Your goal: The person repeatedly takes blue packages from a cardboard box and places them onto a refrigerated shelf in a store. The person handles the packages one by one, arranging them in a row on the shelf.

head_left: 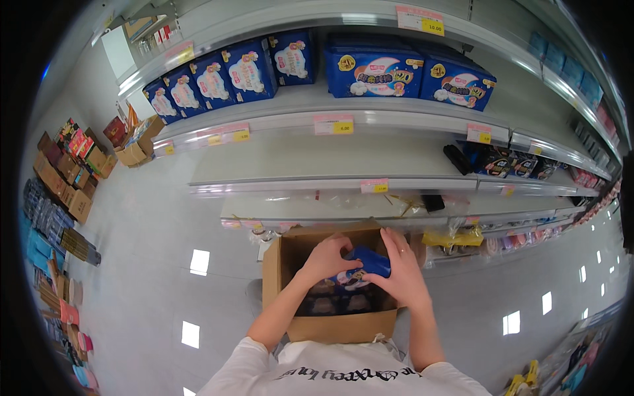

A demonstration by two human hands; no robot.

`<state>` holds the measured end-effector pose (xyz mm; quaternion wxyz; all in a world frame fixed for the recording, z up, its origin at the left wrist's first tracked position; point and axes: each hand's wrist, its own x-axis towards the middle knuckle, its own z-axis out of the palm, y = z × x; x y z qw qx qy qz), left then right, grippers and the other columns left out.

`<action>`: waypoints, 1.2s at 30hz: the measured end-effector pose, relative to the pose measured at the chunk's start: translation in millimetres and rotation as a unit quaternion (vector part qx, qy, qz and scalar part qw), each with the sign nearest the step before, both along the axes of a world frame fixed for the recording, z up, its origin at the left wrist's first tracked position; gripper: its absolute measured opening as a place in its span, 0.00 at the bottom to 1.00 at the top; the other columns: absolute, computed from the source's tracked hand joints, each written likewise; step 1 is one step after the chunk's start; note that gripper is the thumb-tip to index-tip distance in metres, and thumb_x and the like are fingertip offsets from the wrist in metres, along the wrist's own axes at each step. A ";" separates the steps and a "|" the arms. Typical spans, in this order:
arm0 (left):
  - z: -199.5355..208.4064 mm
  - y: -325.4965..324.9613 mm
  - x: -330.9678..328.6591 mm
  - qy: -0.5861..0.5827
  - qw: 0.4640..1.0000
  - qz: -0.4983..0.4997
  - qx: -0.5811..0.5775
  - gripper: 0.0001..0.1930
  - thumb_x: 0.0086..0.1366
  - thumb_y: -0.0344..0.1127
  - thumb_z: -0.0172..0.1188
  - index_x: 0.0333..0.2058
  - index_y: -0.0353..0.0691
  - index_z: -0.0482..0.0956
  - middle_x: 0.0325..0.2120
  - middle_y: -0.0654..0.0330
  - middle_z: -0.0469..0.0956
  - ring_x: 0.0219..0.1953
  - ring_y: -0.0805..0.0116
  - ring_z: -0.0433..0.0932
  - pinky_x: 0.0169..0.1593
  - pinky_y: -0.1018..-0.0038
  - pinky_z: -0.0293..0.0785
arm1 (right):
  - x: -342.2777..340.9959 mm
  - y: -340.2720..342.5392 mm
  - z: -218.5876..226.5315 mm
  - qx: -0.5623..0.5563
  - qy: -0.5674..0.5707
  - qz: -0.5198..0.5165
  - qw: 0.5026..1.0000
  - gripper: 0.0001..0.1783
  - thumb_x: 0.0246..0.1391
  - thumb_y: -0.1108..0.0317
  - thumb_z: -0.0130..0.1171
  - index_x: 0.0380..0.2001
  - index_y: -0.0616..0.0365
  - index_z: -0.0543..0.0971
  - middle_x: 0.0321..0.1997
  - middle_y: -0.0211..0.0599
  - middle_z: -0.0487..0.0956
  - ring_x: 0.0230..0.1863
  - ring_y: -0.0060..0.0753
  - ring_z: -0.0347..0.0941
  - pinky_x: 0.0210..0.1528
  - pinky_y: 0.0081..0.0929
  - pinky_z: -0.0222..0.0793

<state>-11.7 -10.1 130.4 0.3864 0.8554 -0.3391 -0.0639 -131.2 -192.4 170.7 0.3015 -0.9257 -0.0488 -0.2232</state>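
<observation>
Left hand (328,257): your fingers pinch a blue pack (374,261)
Right hand (401,269): you clasp its right side
Box (343,328): open, packs (325,305) inside

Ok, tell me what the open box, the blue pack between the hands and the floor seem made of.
Open box: most likely cardboard, matte brown, with fold-out flaps.
Blue pack: probably printed plastic film, smooth with a slight sheen; coated paper is possible.
Floor: perhaps polished tile, glossy, showing bright rectangular reflections.
</observation>
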 end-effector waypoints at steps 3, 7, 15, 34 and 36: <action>59.7 -1.5 -11.1 -0.048 0.997 0.023 -0.064 0.19 0.47 0.42 0.74 0.32 0.35 0.79 0.34 0.53 0.79 0.34 0.53 0.79 0.40 0.66 0.75 | 19.5 -7.3 19.5 -0.061 0.058 0.008 0.996 0.40 0.40 0.60 0.73 0.58 0.57 0.70 0.57 0.48 0.75 0.57 0.51 0.71 0.56 0.41 0.69; 114.0 1.1 -8.2 -0.194 0.955 0.019 -0.223 0.29 0.51 0.36 0.73 0.51 0.36 0.74 0.51 0.51 0.76 0.52 0.57 0.76 0.55 0.66 0.71 | 39.6 -25.0 72.9 -0.012 -0.086 0.044 0.995 0.34 0.42 0.67 0.71 0.55 0.53 0.73 0.45 0.46 0.79 0.48 0.50 0.76 0.51 0.39 0.72; 184.6 -14.1 62.2 -0.098 0.922 0.017 -0.374 0.39 0.54 0.35 0.70 0.63 0.34 0.63 0.59 0.49 0.69 0.60 0.55 0.70 0.61 0.62 0.66 | 126.4 -64.7 153.3 0.368 -0.330 0.071 0.866 0.26 0.54 0.70 0.66 0.53 0.66 0.67 0.42 0.37 0.77 0.45 0.25 0.73 0.49 0.26 0.70; 180.2 -56.4 132.5 -0.392 0.884 0.126 -0.223 0.33 0.56 0.34 0.66 0.59 0.34 0.65 0.50 0.44 0.76 0.52 0.48 0.76 0.60 0.60 0.65 | 196.1 -108.0 174.7 0.015 -0.248 -0.173 0.953 0.36 0.53 0.53 0.64 0.58 0.65 0.68 0.49 0.60 0.77 0.53 0.61 0.73 0.54 0.45 0.68; 176.8 -49.4 121.7 -0.425 0.841 0.137 -0.306 0.27 0.56 0.29 0.63 0.56 0.34 0.69 0.48 0.46 0.77 0.51 0.52 0.76 0.58 0.63 0.66 | 185.0 -100.0 160.5 0.010 -0.347 -0.188 0.919 0.36 0.53 0.57 0.64 0.60 0.64 0.67 0.53 0.57 0.74 0.54 0.60 0.71 0.57 0.46 0.65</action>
